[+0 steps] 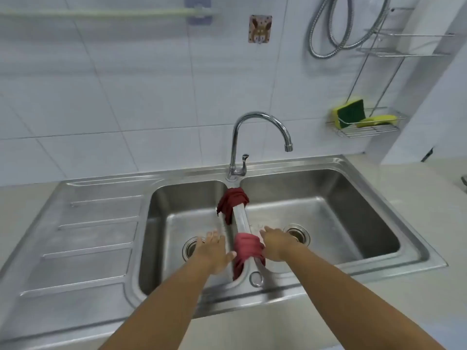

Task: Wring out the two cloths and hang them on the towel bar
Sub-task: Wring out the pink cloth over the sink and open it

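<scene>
Two red cloths lie draped over the divider of a steel double sink [417,253]. The dark red cloth [231,202] sits at the far end, near the tap. The lighter red cloth [246,248] sits at the near end, between my hands. My left hand [214,250] hovers over the left basin with fingers spread, its thumb touching the lighter cloth. My right hand [275,242] reaches over the right basin with fingers straight, beside the same cloth. A pale green towel bar [101,13] runs along the wall at the top left.
A chrome tap [260,127] arches over the divider. A ribbed draining board [88,236] lies left of the basins. On the right wall hangs a wire rack [366,131] with yellow-green sponges. A shower hose [328,29] loops above. A wall hook [259,29] is stuck on the tiles.
</scene>
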### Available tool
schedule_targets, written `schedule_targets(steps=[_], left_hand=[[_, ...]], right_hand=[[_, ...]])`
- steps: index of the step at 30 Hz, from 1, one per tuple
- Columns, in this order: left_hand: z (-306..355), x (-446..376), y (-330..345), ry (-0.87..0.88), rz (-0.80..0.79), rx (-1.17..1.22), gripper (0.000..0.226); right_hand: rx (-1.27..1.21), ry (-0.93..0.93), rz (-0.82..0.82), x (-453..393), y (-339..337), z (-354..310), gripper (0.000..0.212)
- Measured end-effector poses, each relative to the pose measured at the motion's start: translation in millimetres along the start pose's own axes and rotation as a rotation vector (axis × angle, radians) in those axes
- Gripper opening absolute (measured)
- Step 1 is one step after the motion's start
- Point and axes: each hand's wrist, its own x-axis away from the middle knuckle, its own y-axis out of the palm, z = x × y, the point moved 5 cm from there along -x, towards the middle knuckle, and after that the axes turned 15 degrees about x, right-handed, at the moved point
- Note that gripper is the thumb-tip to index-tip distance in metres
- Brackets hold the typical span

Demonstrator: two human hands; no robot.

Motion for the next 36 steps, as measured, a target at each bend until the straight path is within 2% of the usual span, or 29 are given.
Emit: schedule_targets(steps=[3, 6, 10, 14, 16, 20, 21, 24, 26, 29, 31, 33, 36], left_hand=[[18.4, -7.2, 18.1, 0.029, -0.043, 0.043, 0.071], [35.3, -10.4, 28.6, 0.095, 0.023, 0.192, 0.071], [35.3, -6.1, 36.9, 0.066, 0.166, 0.463, 0.071], [32.7, -4.2, 39.5, 0.046, 0.253, 0.505, 0.071], [34.7, -5.7, 36.7, 0.030, 0.255, 0.460, 0.060], [35.8, -7.9, 15.7, 0.018, 0.310, 0.387, 0.019], [34.2, -8.3, 7.2, 0.016, 0.329, 0.408, 0.015], [28.1, -7.1, -21.4, -0.011, 0.361, 0.501, 0.007], [25.7, -5.1, -37.2, 0.009, 0.352, 0.585, 0.013], [26.8, 1.1, -55.6, 0.041, 0.363, 0.727, 0.021], [28.2, 5.0, -65.8, 0.042, 0.395, 0.838, 0.021], [27.4, 8.9, -74.7, 0.023, 0.436, 0.974, 0.022], [20.0, 18.2, -87.0, -0.015, 0.503, 1.106, 0.042]], right_hand=[[-0.067, -0.033, 0.043, -3.0, 10.5, 0.6, 0.047], [-0.169, -0.033, 0.079, -4.8, 24.7, -4.7, 0.047], [-0.323, -0.022, 0.142, -3.1, 44.3, -6.8, 0.037], [-0.444, -0.020, 0.234, -1.5, 49.3, 0.5, 0.031], [-0.558, -0.010, 0.275, -3.1, 47.4, 2.9, 0.033], [-0.695, -0.021, 0.311, -7.2, 42.0, 7.4, 0.029], [-0.684, -0.028, 0.305, -9.4, 40.9, 9.4, 0.033], [-0.648, -0.116, 0.192, -15.9, 34.8, 8.0, 0.062], [-0.663, -0.185, 0.125, -18.6, 27.6, -0.6, 0.077], [-0.781, -0.219, 0.124, -17.8, 10.7, -19.7, 0.101], [-0.937, -0.206, 0.151, -17.1, 0.7, -32.2, 0.108], [-1.132, -0.194, 0.161, -16.7, -6.3, -44.1, 0.095], [-1.356, -0.151, 0.092, -16.5, -14.0, -61.7, 0.044]])
